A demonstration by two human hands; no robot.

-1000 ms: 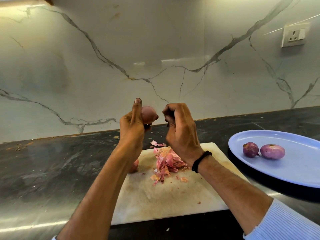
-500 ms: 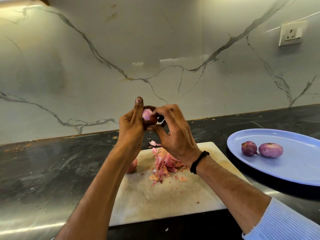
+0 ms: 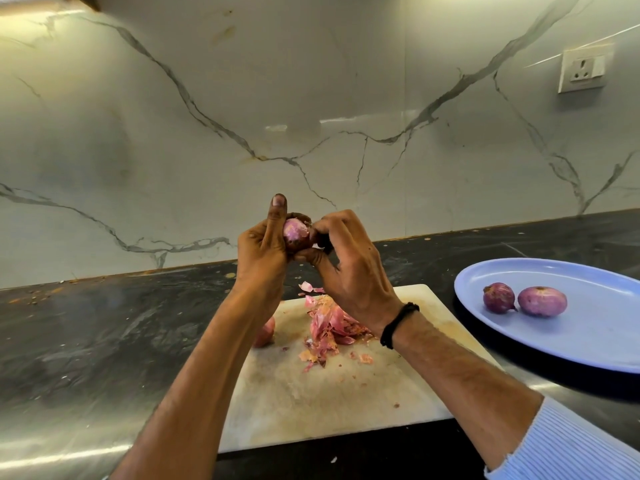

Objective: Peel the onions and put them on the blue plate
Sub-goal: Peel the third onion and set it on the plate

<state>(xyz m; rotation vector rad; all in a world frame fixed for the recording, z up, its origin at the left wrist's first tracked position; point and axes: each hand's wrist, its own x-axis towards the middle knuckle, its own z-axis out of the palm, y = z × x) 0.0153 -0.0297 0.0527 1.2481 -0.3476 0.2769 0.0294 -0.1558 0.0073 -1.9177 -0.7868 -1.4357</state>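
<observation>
A partly peeled onion point(image 3: 296, 233) is held in the air above the cutting board point(image 3: 311, 403), in front of the marble wall. It is gripped by the left hand point(image 3: 263, 251), with the fingers curled round it and one digit stretched straight up beside it. The right hand point(image 3: 349, 268) is set against its right side, thumb and fingertips pinching at the skin. Below, a pile of peels point(image 3: 329, 327) is heaped on the board. A further onion point(image 3: 265, 336) lies just left of the pile, half hidden by the left forearm. Two peeled onions point(image 3: 542, 301) are seen side by side on the blue plate point(image 3: 588, 341), right of the board on the dark counter point(image 3: 86, 341).
</observation>
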